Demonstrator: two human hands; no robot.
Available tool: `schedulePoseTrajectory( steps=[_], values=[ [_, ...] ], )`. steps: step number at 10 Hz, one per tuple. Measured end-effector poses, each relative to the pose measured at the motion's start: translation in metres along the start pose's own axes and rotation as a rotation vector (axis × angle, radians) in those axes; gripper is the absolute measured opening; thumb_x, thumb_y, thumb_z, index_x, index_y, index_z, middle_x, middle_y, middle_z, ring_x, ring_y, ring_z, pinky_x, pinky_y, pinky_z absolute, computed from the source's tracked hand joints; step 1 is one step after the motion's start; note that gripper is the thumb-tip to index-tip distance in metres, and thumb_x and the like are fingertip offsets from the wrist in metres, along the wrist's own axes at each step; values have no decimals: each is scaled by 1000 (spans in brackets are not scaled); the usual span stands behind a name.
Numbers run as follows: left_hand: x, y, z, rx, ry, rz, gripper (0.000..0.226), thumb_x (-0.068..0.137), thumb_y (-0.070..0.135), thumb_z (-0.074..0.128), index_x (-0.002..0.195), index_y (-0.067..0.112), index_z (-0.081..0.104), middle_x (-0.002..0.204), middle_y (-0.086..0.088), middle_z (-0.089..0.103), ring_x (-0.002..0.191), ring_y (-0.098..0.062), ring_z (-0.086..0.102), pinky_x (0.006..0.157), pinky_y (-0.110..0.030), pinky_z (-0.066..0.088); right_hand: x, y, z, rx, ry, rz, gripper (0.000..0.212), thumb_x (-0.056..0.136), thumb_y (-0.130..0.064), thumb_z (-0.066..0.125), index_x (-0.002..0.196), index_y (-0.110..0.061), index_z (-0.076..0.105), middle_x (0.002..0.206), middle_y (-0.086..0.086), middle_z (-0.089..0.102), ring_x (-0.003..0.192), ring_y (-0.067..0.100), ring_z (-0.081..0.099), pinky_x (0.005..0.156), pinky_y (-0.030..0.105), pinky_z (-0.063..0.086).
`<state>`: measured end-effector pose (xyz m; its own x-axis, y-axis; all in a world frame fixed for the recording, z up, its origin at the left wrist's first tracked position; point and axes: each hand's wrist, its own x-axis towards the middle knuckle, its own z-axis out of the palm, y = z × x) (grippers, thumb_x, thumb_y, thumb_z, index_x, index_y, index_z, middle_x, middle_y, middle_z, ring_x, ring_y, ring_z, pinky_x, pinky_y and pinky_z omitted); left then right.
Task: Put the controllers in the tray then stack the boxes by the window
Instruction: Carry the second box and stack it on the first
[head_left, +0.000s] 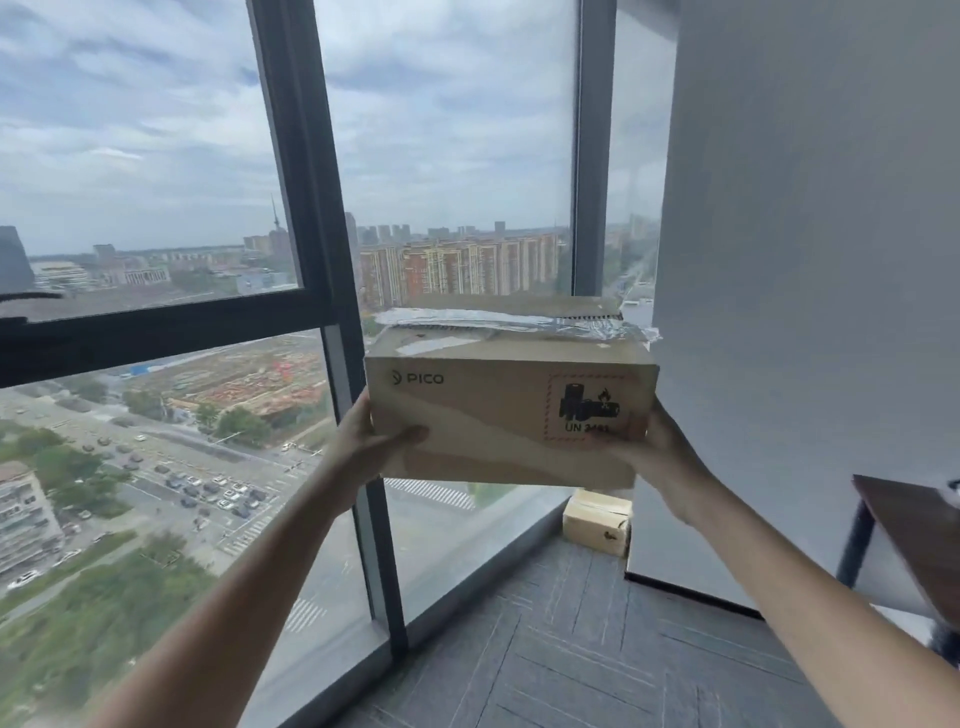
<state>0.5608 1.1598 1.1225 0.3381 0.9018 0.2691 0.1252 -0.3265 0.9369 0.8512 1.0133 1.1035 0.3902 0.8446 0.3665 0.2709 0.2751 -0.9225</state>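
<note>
- A brown corrugated cardboard box (511, 410) printed "PICO" on its near face is held up in the air in front of the tall dark-framed window (306, 208), well above the floor.
- The box carries a red-hatched square warning label with black battery and flame symbols and the text "UN 34..", partly covered by a thumb.
- Its top flaps are closed under a strip of crinkled clear packing tape (519, 322) that lifts loose along the far edge.
- The left hand (371, 441) grips the box's lower left corner: the thumb lies across the front face and the other fingers go out of sight behind the box.
- The right hand (644, 441) grips the lower right corner in the same way, thumb on the front face over the label's bottom edge, fingers hidden behind the side.
- Both bare forearms reach forward and upward from the bottom of the view.
- Below the held box, a second, paler cardboard box (597, 525) sits on the floor in the corner, against the glass and just beside the grey wall (805, 260).
- The floor (571, 649) is dark grey carpet tile laid in a herringbone pattern.
- At the right edge, a dark brown tabletop (914, 535) on a black metal leg juts into view.
</note>
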Motion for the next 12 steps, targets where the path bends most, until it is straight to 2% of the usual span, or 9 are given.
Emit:
schedulePoseTrajectory(
  steps=[1, 2, 3, 5, 6, 8, 9, 10, 12],
  values=[
    [104, -51, 27, -21, -68, 36, 61, 76, 4, 83, 130, 17, 57, 116, -4, 70, 102, -19, 67, 81, -32, 57, 63, 37, -6, -74, 77, 41, 61, 78, -11, 82, 128, -31, 52, 114, -14, 67, 106, 2, 63, 78, 18, 50],
    [191, -78, 50, -62, -131, -9, 59, 75, 2, 84, 126, 16, 57, 107, 3, 69, 96, -13, 66, 73, -25, 56, 133, 69, -9, -149, 156, 88, 64, 76, -20, 85, 130, -32, 51, 123, -11, 66, 117, 13, 59, 97, 34, 47],
    [261, -94, 76, -110, -167, -28, 57, 76, -2, 81, 124, 15, 56, 97, 9, 67, 84, -3, 62, 63, -17, 53, 195, 96, -14, -184, 201, 133, 65, 74, -22, 86, 128, -33, 52, 122, -12, 67, 118, 15, 60, 101, 38, 47],
    [381, -133, 124, -131, -251, -57, 61, 75, 1, 83, 129, 9, 56, 111, -9, 70, 88, -14, 65, 73, -29, 55, 289, 151, -29, -212, 282, 200, 63, 75, -22, 86, 127, -32, 52, 121, -11, 67, 117, 15, 60, 101, 39, 47],
    [431, -145, 145, -138, -281, -42, 51, 79, -2, 79, 122, 12, 57, 99, -3, 69, 82, -9, 64, 59, -15, 52, 336, 178, -39, -229, 286, 222, 61, 73, -26, 86, 125, -35, 54, 118, -12, 70, 114, 14, 63, 103, 44, 48],
    [552, -168, 197, -123, -355, -60, 76, 59, 17, 86, 129, 13, 57, 120, -12, 70, 110, -30, 67, 93, -53, 56, 439, 242, -65, -212, 330, 221, 58, 75, -22, 86, 123, -35, 56, 115, -14, 71, 112, 12, 64, 102, 43, 49],
    [622, -182, 237, -90, -380, -40, 70, 68, 9, 87, 130, 16, 57, 119, -11, 70, 109, -30, 67, 93, -54, 56, 497, 281, -88, -197, 361, 228, 56, 74, -22, 86, 120, -36, 56, 113, -15, 72, 110, 10, 65, 101, 41, 50],
    [691, -201, 275, -77, -382, -53, 63, 76, 2, 83, 132, 12, 56, 119, -12, 70, 109, -29, 67, 92, -48, 57, 563, 322, -107, -179, 372, 254, 57, 74, -22, 86, 120, -35, 56, 113, -15, 71, 110, 10, 65, 101, 42, 50],
    [805, -242, 323, -7, -401, -74, 54, 76, 4, 83, 122, 15, 58, 109, -1, 70, 97, -19, 67, 69, -26, 56, 674, 394, -128, -177, 331, 360, 65, 72, -18, 88, 126, -31, 53, 116, -11, 70, 111, 10, 63, 99, 40, 50]
  ],
)
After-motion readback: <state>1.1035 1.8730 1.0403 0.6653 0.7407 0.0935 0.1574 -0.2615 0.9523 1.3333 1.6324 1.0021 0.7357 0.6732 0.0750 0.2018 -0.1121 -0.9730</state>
